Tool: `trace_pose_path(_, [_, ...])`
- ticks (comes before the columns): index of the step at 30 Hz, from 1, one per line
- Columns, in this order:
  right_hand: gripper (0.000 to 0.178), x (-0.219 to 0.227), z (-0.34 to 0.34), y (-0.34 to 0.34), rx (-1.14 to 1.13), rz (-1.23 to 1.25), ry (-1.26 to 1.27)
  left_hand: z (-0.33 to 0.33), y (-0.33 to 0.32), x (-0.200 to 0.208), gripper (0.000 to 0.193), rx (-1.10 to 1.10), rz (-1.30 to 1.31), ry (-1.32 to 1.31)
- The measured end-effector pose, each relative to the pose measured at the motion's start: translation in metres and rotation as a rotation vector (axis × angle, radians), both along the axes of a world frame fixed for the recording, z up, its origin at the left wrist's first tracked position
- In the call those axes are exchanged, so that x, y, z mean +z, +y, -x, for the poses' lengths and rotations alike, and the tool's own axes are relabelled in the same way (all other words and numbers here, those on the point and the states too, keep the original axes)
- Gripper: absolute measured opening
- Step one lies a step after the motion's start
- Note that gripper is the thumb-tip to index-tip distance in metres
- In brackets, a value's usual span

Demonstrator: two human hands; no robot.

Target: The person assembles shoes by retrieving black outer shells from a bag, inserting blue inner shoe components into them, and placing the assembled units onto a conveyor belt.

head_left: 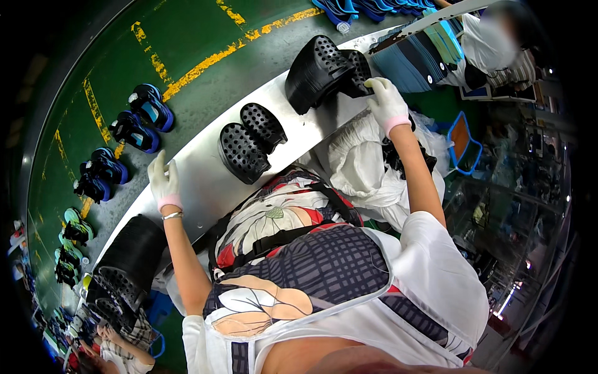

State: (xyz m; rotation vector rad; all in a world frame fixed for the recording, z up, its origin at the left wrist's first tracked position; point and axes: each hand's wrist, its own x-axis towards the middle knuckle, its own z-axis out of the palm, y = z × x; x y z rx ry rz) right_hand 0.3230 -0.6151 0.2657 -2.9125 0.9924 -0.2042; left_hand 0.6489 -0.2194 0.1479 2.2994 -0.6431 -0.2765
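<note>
Currently right hand (385, 100) grips the black perforated sole stack (324, 71) on the steel desk (199, 181); left hand (163, 181) rests open. One loose sole pair (251, 142) laid out between; a second stack (128, 262) waits at the left.

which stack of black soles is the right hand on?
The tall stack of black soles at the metal ledge's far end; the right hand touches it. The pair mid-ledge lies untouched.

1. White plastic bag (358, 165): crumpled and bulging, lying just below the near edge of the steel worktable (199, 181), towards the table's right end.
2. Labels, signs, screens: none can be made out on or around the worktable; the dim area to its far right is too blurred to tell.
</note>
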Motion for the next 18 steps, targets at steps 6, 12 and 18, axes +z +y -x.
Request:
trace_pose_path(6, [0.028,0.005,0.001,-0.013,0.098,-0.023,-0.02,0.016,0.002,0.008,0.03,0.03,-0.047,0.018])
trace_pose_path(12, [0.027,0.048,0.0,-0.009,-0.085,-0.154,-0.154,0.029,-0.002,0.017,0.03,0.093,-0.035,0.105])
trace_pose_path(18, [0.028,0.083,-0.065,0.04,0.218,-0.135,-0.279,0.029,-0.043,0.051,0.039,0.017,0.336,0.491])
